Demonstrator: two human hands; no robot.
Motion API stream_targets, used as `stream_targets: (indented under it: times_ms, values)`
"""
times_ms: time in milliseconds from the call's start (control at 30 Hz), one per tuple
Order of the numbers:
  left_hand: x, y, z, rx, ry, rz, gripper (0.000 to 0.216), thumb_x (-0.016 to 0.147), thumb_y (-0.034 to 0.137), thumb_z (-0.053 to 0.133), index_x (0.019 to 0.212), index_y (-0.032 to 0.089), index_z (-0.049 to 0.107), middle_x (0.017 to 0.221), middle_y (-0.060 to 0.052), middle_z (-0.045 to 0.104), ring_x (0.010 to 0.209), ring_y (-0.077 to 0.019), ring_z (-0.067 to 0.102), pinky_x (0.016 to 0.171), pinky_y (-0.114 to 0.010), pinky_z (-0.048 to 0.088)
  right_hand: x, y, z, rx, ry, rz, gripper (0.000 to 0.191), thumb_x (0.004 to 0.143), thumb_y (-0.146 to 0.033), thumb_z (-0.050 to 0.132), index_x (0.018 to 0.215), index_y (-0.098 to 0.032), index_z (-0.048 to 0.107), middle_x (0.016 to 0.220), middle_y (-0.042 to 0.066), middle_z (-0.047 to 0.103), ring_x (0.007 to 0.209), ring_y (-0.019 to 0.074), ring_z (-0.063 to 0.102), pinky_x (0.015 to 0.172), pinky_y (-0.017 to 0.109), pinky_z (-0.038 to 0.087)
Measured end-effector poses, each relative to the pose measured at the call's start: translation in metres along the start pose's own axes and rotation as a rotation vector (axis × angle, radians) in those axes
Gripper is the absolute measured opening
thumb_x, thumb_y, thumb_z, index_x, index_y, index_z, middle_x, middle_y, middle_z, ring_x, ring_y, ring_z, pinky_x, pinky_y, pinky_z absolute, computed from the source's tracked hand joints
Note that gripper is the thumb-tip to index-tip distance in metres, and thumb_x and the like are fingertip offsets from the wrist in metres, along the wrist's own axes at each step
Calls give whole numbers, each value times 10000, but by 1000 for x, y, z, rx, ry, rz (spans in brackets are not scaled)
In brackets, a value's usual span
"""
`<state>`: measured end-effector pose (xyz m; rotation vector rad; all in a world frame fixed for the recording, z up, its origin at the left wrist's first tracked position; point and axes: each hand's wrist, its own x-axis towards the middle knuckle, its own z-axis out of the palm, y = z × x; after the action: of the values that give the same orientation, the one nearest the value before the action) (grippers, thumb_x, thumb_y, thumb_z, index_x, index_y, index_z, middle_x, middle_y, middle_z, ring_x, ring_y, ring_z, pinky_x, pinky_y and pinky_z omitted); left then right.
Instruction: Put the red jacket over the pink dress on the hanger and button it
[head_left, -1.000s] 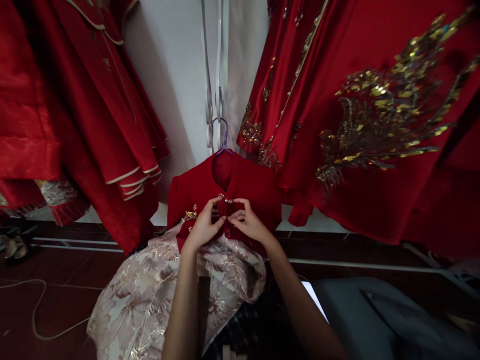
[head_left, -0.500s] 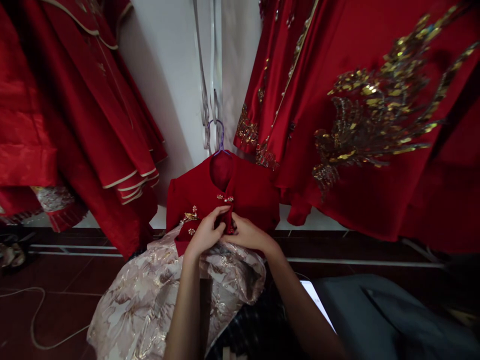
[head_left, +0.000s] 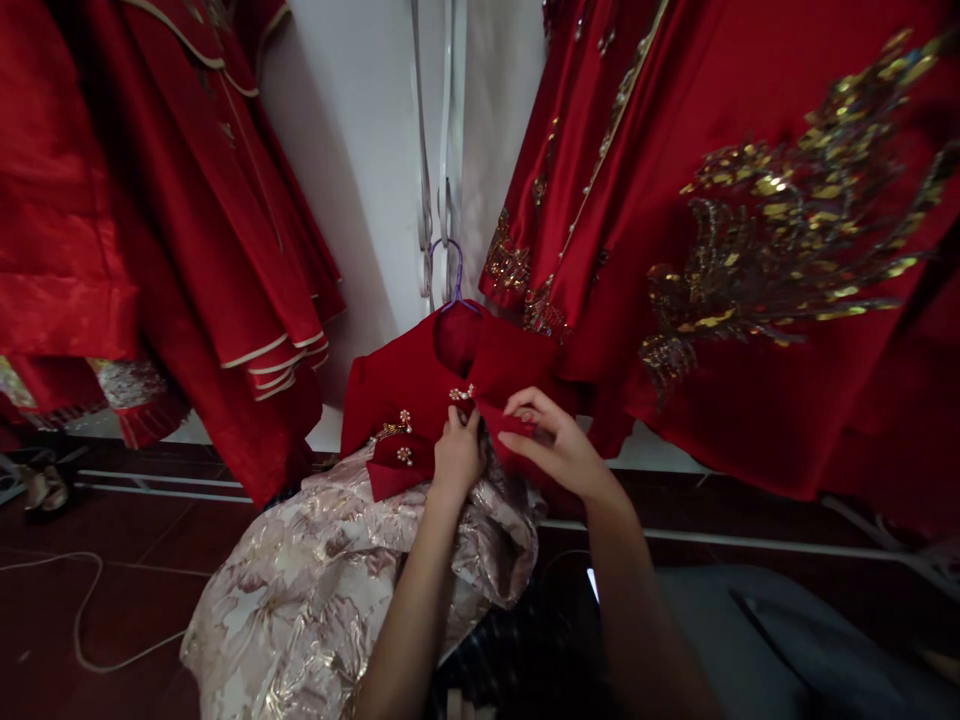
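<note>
Two rows of red clothes crowd the red jacket (head_left: 424,375), one lot (head_left: 217,220) at left, another (head_left: 750,420) with gold sequins (head_left: 780,240) at right, its hem close by the jacket's shoulder. The jacket hangs between them from a purple hanger (head_left: 457,285) before a pale wall (head_left: 330,140). The left hand (head_left: 459,455) has its fingers curled at the front edge, under a beaded clasp (head_left: 462,393), covering it; whether it grips cloth, I cannot tell. The right hand (head_left: 555,440) is half open beside the front flap, thumb apart from fingers. A floral skirt (head_left: 277,580) bunches below; shoes (head_left: 45,490) and a cable (head_left: 90,640) lie leftward.
</note>
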<state>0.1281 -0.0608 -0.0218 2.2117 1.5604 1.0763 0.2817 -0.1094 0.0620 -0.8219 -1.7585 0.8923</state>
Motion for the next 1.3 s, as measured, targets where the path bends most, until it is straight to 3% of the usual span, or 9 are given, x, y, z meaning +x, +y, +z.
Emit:
stream_targets:
  times_ms: [100, 233, 300, 400, 500, 733, 833, 967, 1300]
  values:
    - [-5, -4, -4, -54, -93, 86, 367, 770, 168, 543, 1134, 197, 575, 1159, -128, 451, 1065, -243, 527, 878, -379, 470, 1, -7, 14, 2, -85, -4, 262, 767, -320, 616, 973, -228, 482, 920, 28, 583, 851, 156, 591, 755, 285, 498]
    - [-20, -26, -57, -278, -360, 282, 365, 828, 229, 519, 1190, 237, 557, 1145, -73, 540, 1090, -164, 525, 994, -333, 401, 2, -4, 14, 31, -58, -27, 311, 775, -336, 612, 1044, -244, 486, 950, 32, 574, 828, 151, 584, 735, 288, 502]
    - [-25, -39, -85, -240, -279, 217, 365, 843, 266, 508, 1206, 251, 540, 1149, -66, 563, 1084, -172, 526, 999, -376, 389, 1, -4, 10, 30, -58, -49, 297, 768, -333, 627, 1025, -245, 507, 941, 27, 571, 818, 146, 580, 730, 280, 499]
    - [-29, -61, -107, -123, -8, 48, 266, 820, 285, 532, 1066, 212, 603, 1058, -79, 586, 1021, -199, 540, 953, -430, 407, -1, -5, 7, -4, -97, -40, 250, 754, -325, 649, 959, -228, 544, 858, 9, 563, 757, 130, 571, 698, 261, 496]
    - [-28, -83, -108, -190, 123, -38, 212, 801, 251, 530, 998, 191, 581, 975, -70, 595, 919, -178, 571, 861, -392, 467, -1, -5, 6, 2, -186, -3, 260, 747, -314, 651, 973, -215, 568, 875, 14, 571, 774, 127, 574, 706, 257, 500]
    - [-24, -94, -95, -446, 2, -66, 315, 769, 222, 516, 1083, 211, 539, 1007, -52, 632, 924, -152, 610, 762, -294, 508, 7, 6, 32, 13, -288, 30, 283, 849, -312, 519, 1111, -241, 599, 981, 29, 640, 820, 125, 607, 785, 296, 511]
    - [-22, -90, -91, -426, 51, -91, 249, 734, 216, 547, 977, 194, 600, 906, -41, 661, 856, -153, 630, 751, -287, 508, 17, 23, 53, -126, -207, -17, 257, 846, -257, 514, 1076, -229, 624, 995, 41, 650, 832, 133, 618, 769, 295, 514]
    - [-18, -85, -86, -445, 97, -119, 241, 697, 183, 568, 931, 172, 625, 881, -47, 672, 815, -155, 638, 751, -297, 513, 39, 46, 80, -251, -60, -63, 256, 803, -184, 551, 1055, -189, 594, 824, 30, 636, 762, 126, 614, 693, 256, 511]
    - [-17, -77, -85, -621, 176, -188, 298, 693, 310, 663, 913, 109, 661, 924, -101, 702, 838, -183, 660, 817, -328, 521, 72, 65, 111, -354, -12, -151, 200, 799, -124, 525, 981, -184, 585, 823, 24, 620, 718, 111, 581, 690, 236, 474]
